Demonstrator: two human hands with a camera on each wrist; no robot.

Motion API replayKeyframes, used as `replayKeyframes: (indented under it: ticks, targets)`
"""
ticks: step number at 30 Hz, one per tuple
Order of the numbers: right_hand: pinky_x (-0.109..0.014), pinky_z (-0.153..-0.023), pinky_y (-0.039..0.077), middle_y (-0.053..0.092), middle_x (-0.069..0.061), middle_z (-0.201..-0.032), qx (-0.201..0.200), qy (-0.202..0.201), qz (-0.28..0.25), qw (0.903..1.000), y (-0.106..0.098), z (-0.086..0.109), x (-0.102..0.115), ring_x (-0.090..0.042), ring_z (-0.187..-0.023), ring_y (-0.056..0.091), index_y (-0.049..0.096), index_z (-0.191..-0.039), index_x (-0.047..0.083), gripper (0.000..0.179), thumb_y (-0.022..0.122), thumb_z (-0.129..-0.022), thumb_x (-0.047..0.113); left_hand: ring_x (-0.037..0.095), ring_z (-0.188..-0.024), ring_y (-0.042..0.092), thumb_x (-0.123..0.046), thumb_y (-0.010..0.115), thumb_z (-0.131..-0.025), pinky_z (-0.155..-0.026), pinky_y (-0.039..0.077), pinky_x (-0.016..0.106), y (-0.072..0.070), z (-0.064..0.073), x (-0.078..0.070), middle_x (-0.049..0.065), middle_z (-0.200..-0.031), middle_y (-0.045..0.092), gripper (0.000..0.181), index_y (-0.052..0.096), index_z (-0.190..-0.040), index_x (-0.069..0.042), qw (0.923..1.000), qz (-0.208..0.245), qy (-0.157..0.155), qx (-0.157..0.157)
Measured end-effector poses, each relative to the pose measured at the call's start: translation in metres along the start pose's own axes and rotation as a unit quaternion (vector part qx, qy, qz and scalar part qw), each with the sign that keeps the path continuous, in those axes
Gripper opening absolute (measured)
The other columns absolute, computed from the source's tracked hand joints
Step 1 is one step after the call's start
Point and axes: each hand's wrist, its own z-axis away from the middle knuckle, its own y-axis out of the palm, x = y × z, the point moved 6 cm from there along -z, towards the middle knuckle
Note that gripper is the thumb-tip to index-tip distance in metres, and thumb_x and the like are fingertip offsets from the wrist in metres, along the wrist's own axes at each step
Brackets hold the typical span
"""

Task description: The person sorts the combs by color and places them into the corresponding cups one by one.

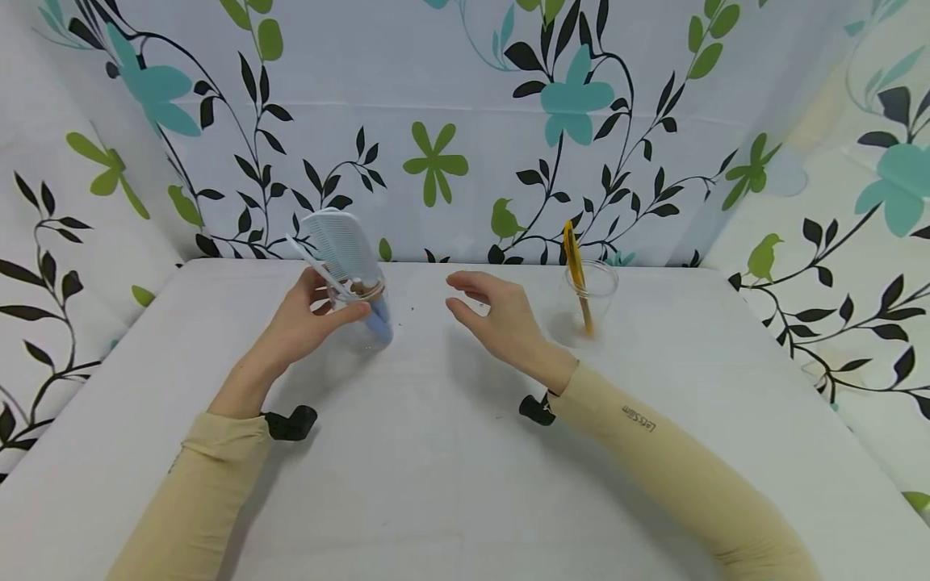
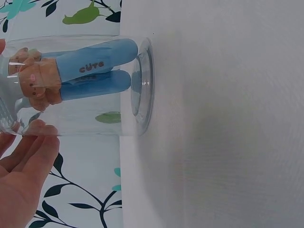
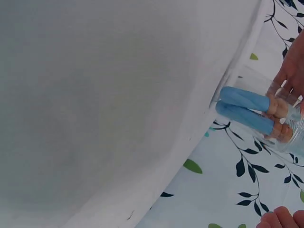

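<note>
A clear plastic cup (image 2: 149, 90) stands upright on the white table at the left, gripped near its rim by my left hand (image 1: 303, 316), thumb in front and fingers behind. Inside lean a pale blue comb (image 1: 340, 242) and a second item whose light, narrow edge (image 1: 308, 257) sticks out to the left. Their two blue handles (image 2: 97, 61) point down, with brown bear figures (image 2: 40, 83) above them; one handle reads "CUTE". My right hand (image 1: 501, 319) hovers right of this cup, fingers loosely bent and thumb apart, holding nothing.
Another clear cup (image 1: 612, 284) stands at the back right, behind my right wrist, with a long yellow item (image 1: 574, 257) leaning in it. A curtain with leaf and flower prints (image 1: 465, 218) hangs along the table's back edge and both sides.
</note>
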Motion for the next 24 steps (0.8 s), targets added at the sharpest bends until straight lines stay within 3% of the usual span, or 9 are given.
replayKeyframes:
  ticks: [5,10,14,19,21,24]
  targets:
    - [-0.035,-0.101,0.054,0.069,-0.012,-0.124,0.004,-0.007,0.048,0.9988,-0.021,0.021,-0.007,-0.027,-0.115,0.066,0.065,-0.126,0.001,0.035,0.070,-0.094,0.014,0.039,-0.144,0.034,-0.032,0.072,-0.091,-0.120,0.028,0.058,-0.001,-0.001,0.001,0.015,-0.157,0.032,0.089,0.016,-0.158,-0.013,1.0000,-0.002,0.002,0.004]
    - [-0.042,-0.105,0.051,0.065,-0.009,-0.133,0.033,0.004,0.102,0.9942,-0.048,0.046,-0.010,-0.026,-0.125,0.061,0.061,-0.134,0.005,0.043,0.069,-0.095,0.021,0.040,-0.144,0.033,-0.030,0.071,-0.092,-0.119,0.028,0.059,-0.003,0.002,0.003,0.015,-0.158,0.030,0.090,0.014,-0.159,-0.014,0.9999,-0.011,0.001,0.006]
    - [-0.045,-0.102,0.052,0.065,-0.009,-0.134,0.035,-0.028,0.145,0.9885,-0.076,0.065,-0.006,-0.026,-0.124,0.061,0.060,-0.136,0.006,0.046,0.072,-0.093,0.018,0.040,-0.144,0.033,-0.032,0.070,-0.093,-0.119,0.029,0.059,-0.006,0.007,0.001,0.017,-0.158,0.029,0.090,0.013,-0.159,-0.012,0.9993,-0.036,0.002,0.007]
    - [-0.040,-0.099,0.053,0.067,-0.009,-0.129,-0.009,-0.076,0.194,0.9780,-0.118,0.088,-0.006,-0.027,-0.118,0.065,0.062,-0.133,0.006,0.051,0.078,-0.085,0.006,0.042,-0.146,0.029,-0.043,0.067,-0.094,-0.118,0.028,0.062,-0.010,0.013,-0.006,0.020,-0.160,0.026,0.093,0.009,-0.158,-0.009,0.9935,-0.112,0.004,0.021]
    - [-0.036,-0.100,0.052,0.068,-0.009,-0.128,-0.028,-0.075,0.217,0.9728,-0.133,0.095,-0.010,-0.028,-0.117,0.066,0.063,-0.132,0.006,0.052,0.079,-0.082,0.003,0.044,-0.147,0.026,-0.051,0.064,-0.093,-0.115,0.027,0.067,-0.012,0.018,-0.009,0.021,-0.161,0.024,0.097,0.006,-0.159,-0.010,0.9875,-0.156,-0.005,0.021]
    - [-0.039,-0.097,0.053,0.068,-0.012,-0.127,-0.052,-0.051,0.251,0.9651,-0.155,0.106,-0.022,-0.032,-0.115,0.066,0.064,-0.131,0.004,0.052,0.079,-0.082,0.002,0.048,-0.147,0.023,-0.061,0.060,-0.092,-0.113,0.025,0.071,-0.016,0.028,-0.010,0.024,-0.163,0.019,0.103,0.002,-0.160,-0.009,0.9757,-0.218,-0.014,0.019]
